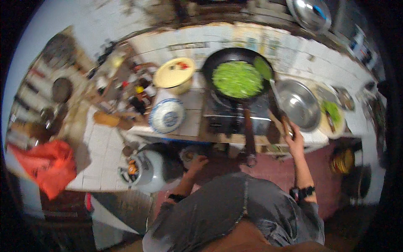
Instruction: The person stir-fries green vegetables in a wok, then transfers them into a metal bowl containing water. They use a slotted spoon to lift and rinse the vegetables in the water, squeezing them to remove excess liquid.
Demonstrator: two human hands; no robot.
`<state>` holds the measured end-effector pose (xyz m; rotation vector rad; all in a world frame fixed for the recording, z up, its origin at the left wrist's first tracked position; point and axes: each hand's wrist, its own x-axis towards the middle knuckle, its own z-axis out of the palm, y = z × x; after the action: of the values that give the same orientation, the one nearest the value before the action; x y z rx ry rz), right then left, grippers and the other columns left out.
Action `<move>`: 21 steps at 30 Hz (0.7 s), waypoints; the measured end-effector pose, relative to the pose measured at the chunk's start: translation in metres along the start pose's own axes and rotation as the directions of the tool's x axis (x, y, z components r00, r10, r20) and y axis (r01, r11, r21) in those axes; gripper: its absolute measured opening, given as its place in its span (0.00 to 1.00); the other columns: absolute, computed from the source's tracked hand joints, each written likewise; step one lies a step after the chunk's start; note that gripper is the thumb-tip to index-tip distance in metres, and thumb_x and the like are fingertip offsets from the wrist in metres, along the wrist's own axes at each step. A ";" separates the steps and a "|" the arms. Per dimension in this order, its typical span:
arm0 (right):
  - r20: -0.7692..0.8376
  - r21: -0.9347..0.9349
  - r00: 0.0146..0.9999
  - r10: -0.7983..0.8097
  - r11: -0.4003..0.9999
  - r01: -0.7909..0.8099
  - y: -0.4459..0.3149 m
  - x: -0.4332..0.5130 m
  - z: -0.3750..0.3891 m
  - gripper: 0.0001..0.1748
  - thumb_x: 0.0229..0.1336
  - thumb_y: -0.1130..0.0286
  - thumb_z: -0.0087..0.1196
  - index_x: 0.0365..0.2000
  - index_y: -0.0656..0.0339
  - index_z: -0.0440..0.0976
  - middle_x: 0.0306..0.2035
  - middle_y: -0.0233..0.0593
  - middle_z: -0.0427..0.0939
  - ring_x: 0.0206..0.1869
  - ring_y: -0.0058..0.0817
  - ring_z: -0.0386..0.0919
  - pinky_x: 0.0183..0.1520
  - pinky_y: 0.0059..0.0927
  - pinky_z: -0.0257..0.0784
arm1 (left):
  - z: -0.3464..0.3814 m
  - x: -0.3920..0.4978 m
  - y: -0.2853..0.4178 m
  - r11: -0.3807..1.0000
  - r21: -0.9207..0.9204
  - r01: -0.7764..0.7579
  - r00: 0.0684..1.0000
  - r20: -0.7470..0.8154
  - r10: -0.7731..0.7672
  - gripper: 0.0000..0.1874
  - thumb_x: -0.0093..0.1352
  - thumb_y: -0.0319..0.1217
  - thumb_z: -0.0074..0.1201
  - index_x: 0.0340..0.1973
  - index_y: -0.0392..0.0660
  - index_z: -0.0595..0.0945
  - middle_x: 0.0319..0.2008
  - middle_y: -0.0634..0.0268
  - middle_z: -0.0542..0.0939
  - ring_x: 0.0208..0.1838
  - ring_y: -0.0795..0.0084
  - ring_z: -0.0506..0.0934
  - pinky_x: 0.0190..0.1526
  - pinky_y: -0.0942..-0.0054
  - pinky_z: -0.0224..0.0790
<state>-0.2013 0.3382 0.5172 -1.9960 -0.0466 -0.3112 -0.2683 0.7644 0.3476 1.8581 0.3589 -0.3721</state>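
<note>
My right hand [295, 141] grips the handle of a cooking spatula [275, 91], whose blade end lies inside a black wok [214, 60]. Chopped green vegetables [237, 79] fill the wok's bottom, and some green covers the blade. The wok sits on a dark glass-topped stove [226, 121], its long brown handle [249, 134] pointing toward me. Low at my left, below the counter edge, hangs my left hand [197, 164]. It is blurred and in shadow beside a dim round thing, and I cannot tell whether it touches or holds anything.
A metal basin [297, 105] stands right of the stove, with leafy greens [333, 113] beyond it. Left are a yellow enamel basin [173, 74], a blue-and-white bowl [167, 116] and several bottles [141, 91]. A gas cylinder [157, 171] and red plastic bag [52, 167] are nearer.
</note>
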 end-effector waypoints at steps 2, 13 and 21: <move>-0.002 0.004 0.999 -0.047 0.999 0.047 0.002 0.001 0.001 0.30 0.41 0.79 0.48 0.51 0.68 0.61 0.50 0.44 0.68 0.53 0.31 0.66 0.55 0.28 0.58 | -0.002 -0.005 0.017 0.984 0.176 0.022 1.000 0.018 -0.026 0.22 0.59 0.37 0.54 0.45 0.37 0.73 0.41 0.57 0.76 0.44 0.66 0.73 0.45 0.69 0.65; 0.013 0.113 1.000 -0.023 0.993 0.022 0.010 0.002 0.002 0.29 0.42 0.80 0.48 0.51 0.66 0.61 0.47 0.44 0.68 0.51 0.29 0.66 0.52 0.26 0.60 | 0.000 -0.017 0.040 0.995 0.091 0.031 0.999 -0.026 -0.029 0.16 0.58 0.38 0.55 0.38 0.42 0.78 0.35 0.60 0.78 0.39 0.67 0.75 0.41 0.70 0.66; -0.029 -0.004 0.999 -0.032 0.999 0.031 0.006 0.000 0.002 0.30 0.40 0.79 0.48 0.50 0.62 0.63 0.45 0.46 0.71 0.47 0.30 0.71 0.47 0.25 0.64 | 0.000 0.007 -0.001 0.992 -0.118 0.047 0.997 0.063 -0.040 0.18 0.60 0.34 0.53 0.44 0.38 0.74 0.40 0.58 0.76 0.42 0.70 0.73 0.44 0.73 0.65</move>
<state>-0.2002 0.3371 0.5106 -1.9958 -0.0589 -0.3609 -0.2629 0.7650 0.3436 1.7211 0.3732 -0.4268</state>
